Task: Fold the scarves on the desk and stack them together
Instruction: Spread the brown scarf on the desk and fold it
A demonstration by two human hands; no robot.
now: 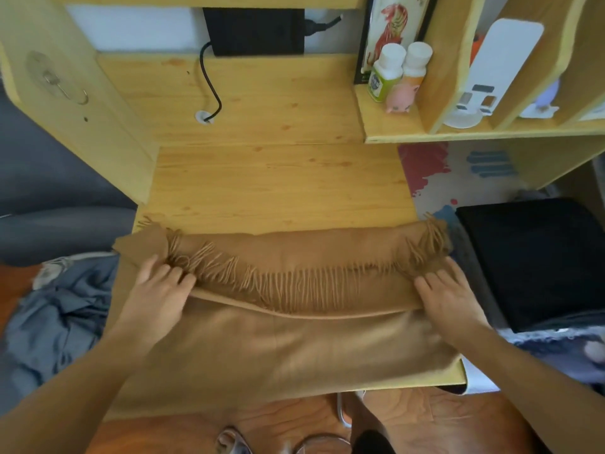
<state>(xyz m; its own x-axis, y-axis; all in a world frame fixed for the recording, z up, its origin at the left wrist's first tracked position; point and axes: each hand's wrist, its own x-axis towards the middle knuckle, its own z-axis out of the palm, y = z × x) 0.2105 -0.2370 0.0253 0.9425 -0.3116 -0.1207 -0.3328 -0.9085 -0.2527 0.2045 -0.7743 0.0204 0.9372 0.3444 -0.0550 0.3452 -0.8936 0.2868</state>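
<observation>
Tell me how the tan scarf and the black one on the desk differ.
The tan scarf lies spread across the desk's front edge, partly folded, its fringe showing; the black scarf sits at the right as a compact bundle with no fringe visible. The left hand and right hand rest on the tan scarf; nothing touches the black scarf. Both are soft fabric.

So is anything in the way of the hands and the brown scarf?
No. The left hand and the right hand already rest directly on the tan fringed wool scarf, one at each end of its folded edge, and nothing lies between them.
</observation>
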